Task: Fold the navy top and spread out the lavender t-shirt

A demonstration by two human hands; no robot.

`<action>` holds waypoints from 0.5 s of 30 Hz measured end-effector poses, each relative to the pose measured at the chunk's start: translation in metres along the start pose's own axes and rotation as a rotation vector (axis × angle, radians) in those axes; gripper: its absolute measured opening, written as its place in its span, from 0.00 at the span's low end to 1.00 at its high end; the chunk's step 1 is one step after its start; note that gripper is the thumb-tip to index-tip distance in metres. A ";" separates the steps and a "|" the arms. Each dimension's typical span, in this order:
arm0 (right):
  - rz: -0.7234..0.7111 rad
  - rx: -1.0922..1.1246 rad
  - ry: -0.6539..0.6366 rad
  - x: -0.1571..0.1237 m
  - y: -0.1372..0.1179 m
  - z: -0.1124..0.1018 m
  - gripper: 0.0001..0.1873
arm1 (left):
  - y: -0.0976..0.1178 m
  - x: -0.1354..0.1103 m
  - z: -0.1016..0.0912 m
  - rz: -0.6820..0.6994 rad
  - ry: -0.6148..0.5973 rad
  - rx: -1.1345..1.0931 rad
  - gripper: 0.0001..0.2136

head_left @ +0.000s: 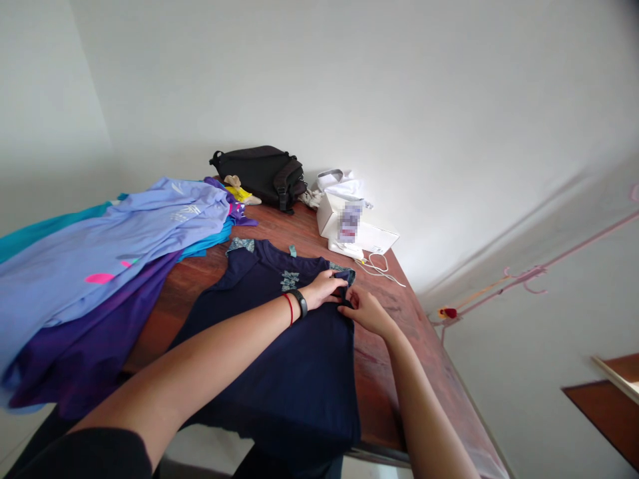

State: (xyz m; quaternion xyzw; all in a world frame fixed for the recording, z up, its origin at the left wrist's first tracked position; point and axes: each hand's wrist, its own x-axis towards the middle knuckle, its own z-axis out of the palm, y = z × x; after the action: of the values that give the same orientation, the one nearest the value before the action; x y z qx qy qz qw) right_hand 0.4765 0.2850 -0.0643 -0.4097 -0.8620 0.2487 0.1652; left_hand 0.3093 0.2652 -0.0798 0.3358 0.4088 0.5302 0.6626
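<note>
A dark navy T-shirt [299,352] lies spread on the wooden table, its neckline toward the wall and its lower hem hanging over the near edge. Patterned teal patches show at its shoulders and chest. My left hand [323,290], with a black band and red string at the wrist, pinches the fabric of the right-side sleeve. Beside it, my right hand [364,309] grips the edge of the same sleeve, its fingers bent and partly hidden by cloth. The two hands are close together at that sleeve.
Light blue, teal and purple clothes [130,246] are heaped on the left, overhanging the table [379,372]. A black bag [259,173] sits against the wall. White boxes [369,236] and a white cable [382,266] lie at the back right. A pink rack [524,276] stands right.
</note>
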 end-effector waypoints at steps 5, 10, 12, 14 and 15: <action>-0.014 0.004 -0.085 -0.001 -0.001 0.003 0.17 | -0.002 0.001 0.000 0.012 0.052 0.055 0.15; 0.048 0.008 -0.133 0.000 -0.004 0.005 0.14 | -0.011 0.006 0.003 0.132 0.138 0.180 0.20; 0.059 0.016 -0.154 0.001 -0.003 0.005 0.12 | -0.011 0.007 0.005 0.226 0.195 0.243 0.23; 0.051 0.024 -0.160 0.002 -0.002 0.005 0.11 | -0.009 0.007 0.005 0.323 0.231 0.291 0.25; 0.043 0.029 -0.160 0.002 -0.001 0.006 0.11 | -0.007 0.006 0.005 0.369 0.232 0.317 0.26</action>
State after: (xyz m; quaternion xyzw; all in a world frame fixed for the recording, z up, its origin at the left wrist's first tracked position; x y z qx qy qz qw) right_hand 0.4717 0.2840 -0.0679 -0.4044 -0.8598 0.2965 0.0963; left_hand 0.3169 0.2696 -0.0846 0.4412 0.4915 0.6064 0.4427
